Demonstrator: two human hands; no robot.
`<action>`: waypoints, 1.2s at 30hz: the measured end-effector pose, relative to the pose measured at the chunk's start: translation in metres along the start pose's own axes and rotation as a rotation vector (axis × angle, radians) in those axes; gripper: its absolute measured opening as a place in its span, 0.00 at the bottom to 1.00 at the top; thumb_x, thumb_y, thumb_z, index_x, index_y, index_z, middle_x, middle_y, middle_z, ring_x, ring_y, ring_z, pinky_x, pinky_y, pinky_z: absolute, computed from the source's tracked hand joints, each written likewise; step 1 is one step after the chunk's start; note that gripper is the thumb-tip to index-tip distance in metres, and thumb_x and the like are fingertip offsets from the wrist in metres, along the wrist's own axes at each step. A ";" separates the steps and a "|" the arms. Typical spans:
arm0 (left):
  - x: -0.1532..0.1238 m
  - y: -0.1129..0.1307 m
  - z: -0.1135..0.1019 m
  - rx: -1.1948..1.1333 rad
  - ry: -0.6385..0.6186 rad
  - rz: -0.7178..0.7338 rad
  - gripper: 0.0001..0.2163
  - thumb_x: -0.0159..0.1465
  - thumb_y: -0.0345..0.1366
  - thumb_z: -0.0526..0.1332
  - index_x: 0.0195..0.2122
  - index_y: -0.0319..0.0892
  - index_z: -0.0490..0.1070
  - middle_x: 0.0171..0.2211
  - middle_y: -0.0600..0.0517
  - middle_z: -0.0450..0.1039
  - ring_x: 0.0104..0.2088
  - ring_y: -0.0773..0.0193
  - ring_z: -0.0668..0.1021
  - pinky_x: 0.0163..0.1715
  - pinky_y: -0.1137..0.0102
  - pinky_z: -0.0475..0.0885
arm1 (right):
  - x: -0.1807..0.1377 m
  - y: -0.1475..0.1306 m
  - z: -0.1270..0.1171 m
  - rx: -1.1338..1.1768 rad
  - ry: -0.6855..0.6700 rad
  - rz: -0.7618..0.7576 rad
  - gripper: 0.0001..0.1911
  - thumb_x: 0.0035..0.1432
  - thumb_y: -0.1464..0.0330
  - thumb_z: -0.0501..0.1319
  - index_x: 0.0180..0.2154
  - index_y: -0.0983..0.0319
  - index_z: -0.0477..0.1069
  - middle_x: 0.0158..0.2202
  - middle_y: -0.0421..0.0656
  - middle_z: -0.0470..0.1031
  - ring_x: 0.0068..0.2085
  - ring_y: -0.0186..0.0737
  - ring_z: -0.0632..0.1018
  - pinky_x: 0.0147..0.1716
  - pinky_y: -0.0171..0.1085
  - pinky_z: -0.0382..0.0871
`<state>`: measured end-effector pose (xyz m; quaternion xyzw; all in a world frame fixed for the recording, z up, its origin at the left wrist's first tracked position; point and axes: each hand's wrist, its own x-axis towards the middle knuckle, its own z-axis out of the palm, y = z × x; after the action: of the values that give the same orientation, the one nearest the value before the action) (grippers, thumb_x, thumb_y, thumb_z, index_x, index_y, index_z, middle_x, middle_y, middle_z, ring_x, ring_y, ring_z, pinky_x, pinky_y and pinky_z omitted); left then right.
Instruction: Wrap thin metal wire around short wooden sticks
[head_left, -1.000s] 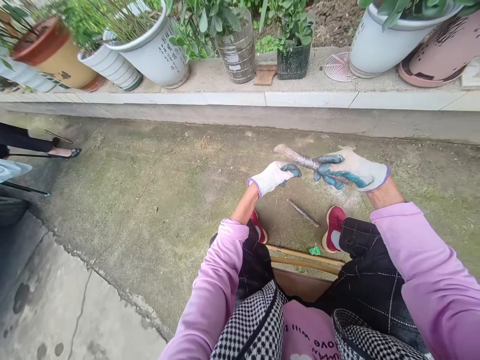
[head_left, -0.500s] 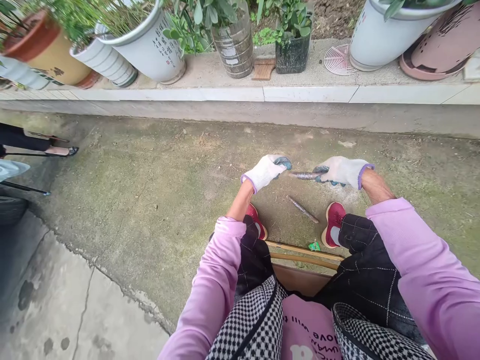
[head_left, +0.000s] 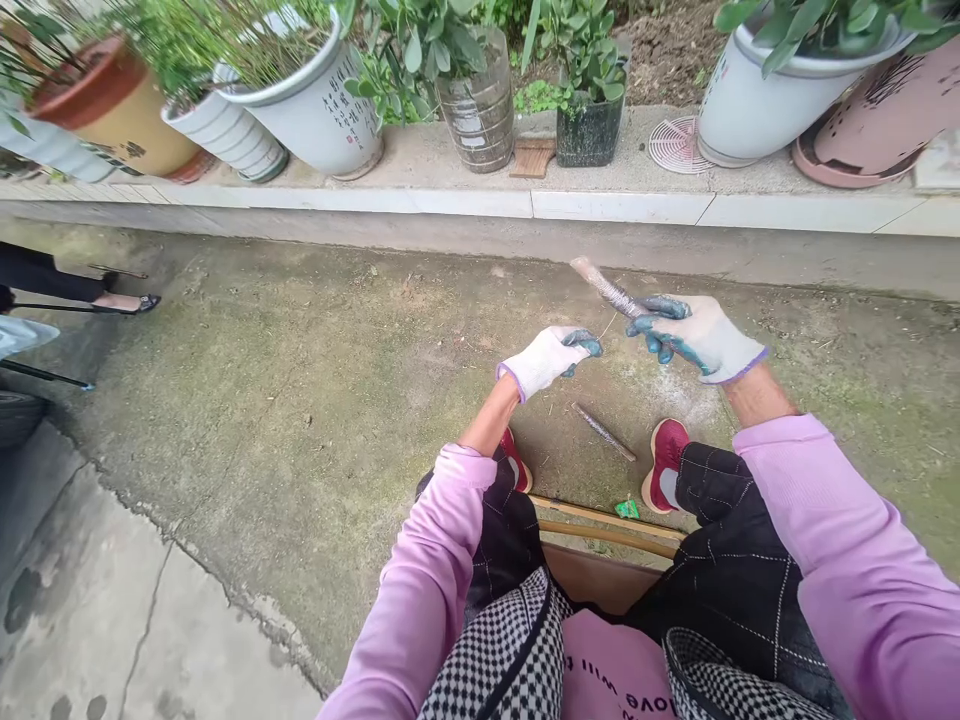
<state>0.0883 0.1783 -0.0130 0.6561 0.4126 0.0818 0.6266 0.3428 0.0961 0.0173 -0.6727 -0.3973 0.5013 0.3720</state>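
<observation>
I sit on a low wooden stool (head_left: 607, 528) with both hands out over the concrete. My right hand (head_left: 697, 335), in a white glove with blue fingers, is closed round a thin grey stick (head_left: 606, 288) whose far end points up and to the left. My left hand (head_left: 551, 358), gloved the same way, is curled in a loose fist a little left of the stick and apart from it; I cannot make out anything in it. A second grey stick (head_left: 604, 431) lies on the ground between my red shoes (head_left: 666, 450).
A raised ledge (head_left: 615, 203) across the back carries several plant pots (head_left: 315, 95) and a round white grate (head_left: 677, 143). Another person's leg and dark shoe (head_left: 127, 302) reach in at the left. A small green scrap (head_left: 627, 509) lies by the stool. Cracked concrete spreads to the left.
Half a second ago both hands held the stick level between them. My left hand has let go, and my right hand has lifted the stick and tilted its far end upward.
</observation>
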 end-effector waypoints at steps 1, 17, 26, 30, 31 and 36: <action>0.000 -0.001 -0.001 0.025 0.003 0.002 0.14 0.66 0.45 0.67 0.42 0.39 0.85 0.30 0.56 0.75 0.27 0.70 0.70 0.29 0.73 0.66 | 0.005 0.002 0.000 -0.130 0.028 -0.007 0.27 0.55 0.56 0.79 0.53 0.62 0.88 0.36 0.46 0.87 0.29 0.41 0.77 0.24 0.37 0.73; 0.000 0.007 -0.034 -0.110 0.123 -0.051 0.08 0.61 0.37 0.73 0.38 0.38 0.85 0.36 0.51 0.84 0.33 0.67 0.77 0.36 0.73 0.72 | -0.019 -0.008 -0.007 -0.192 -0.609 0.145 0.33 0.47 0.49 0.85 0.51 0.62 0.94 0.33 0.44 0.88 0.24 0.36 0.75 0.23 0.36 0.71; 0.007 0.019 0.012 -0.341 0.120 -0.129 0.06 0.69 0.36 0.74 0.38 0.38 0.84 0.20 0.63 0.64 0.20 0.73 0.65 0.28 0.72 0.74 | -0.021 -0.016 0.012 0.244 -0.232 -0.024 0.31 0.45 0.49 0.86 0.44 0.62 0.86 0.40 0.51 0.90 0.26 0.38 0.76 0.19 0.36 0.69; 0.006 0.020 0.029 -0.353 0.174 -0.096 0.07 0.66 0.36 0.75 0.41 0.37 0.86 0.28 0.57 0.76 0.24 0.74 0.67 0.26 0.75 0.68 | -0.009 -0.008 0.017 0.157 -0.022 0.002 0.33 0.52 0.50 0.82 0.53 0.62 0.86 0.42 0.51 0.90 0.28 0.41 0.78 0.22 0.37 0.71; 0.005 0.018 0.030 -0.340 0.181 -0.084 0.08 0.66 0.36 0.75 0.41 0.37 0.87 0.30 0.56 0.78 0.25 0.74 0.68 0.27 0.75 0.68 | -0.006 -0.007 0.017 0.055 0.018 0.011 0.32 0.56 0.51 0.79 0.56 0.62 0.86 0.42 0.51 0.89 0.29 0.42 0.79 0.24 0.38 0.73; 0.003 0.005 0.024 -0.193 0.104 -0.048 0.08 0.66 0.36 0.72 0.42 0.39 0.86 0.35 0.55 0.82 0.29 0.72 0.72 0.29 0.76 0.68 | 0.007 -0.003 0.013 -0.725 0.051 -0.073 0.24 0.71 0.58 0.70 0.62 0.61 0.89 0.52 0.56 0.92 0.48 0.61 0.90 0.46 0.47 0.82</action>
<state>0.1079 0.1627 -0.0150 0.5776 0.4501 0.1401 0.6665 0.3306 0.1049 0.0140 -0.7587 -0.5633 0.2972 0.1367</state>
